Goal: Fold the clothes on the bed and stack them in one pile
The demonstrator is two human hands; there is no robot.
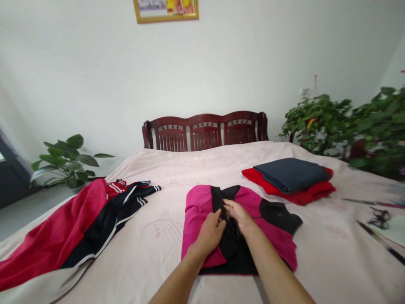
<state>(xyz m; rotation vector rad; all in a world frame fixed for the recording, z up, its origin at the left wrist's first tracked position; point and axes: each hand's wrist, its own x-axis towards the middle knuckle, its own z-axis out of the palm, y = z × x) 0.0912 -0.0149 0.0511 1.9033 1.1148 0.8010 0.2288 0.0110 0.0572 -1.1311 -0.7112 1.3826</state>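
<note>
A magenta and black top (196,211) lies partly folded on the bed in front of me, its left side turned inward. My left hand (212,230) is closed, pinching the black strip along the folded edge. Just right of it, my right hand (239,216) also grips black fabric near the middle of the top, its fingertips close to those of the left. Part of the cloth under both hands is hidden. On the top's right side, a black panel with a small mark spreads outward.
Folded dark blue and red clothes (292,175) are stacked at the right. A red, navy and white tracksuit garment (85,223) lies at the left. Glasses (379,217) and a dark pen-like item (381,241) rest at the far right. Behind stands a wooden chair back (205,131).
</note>
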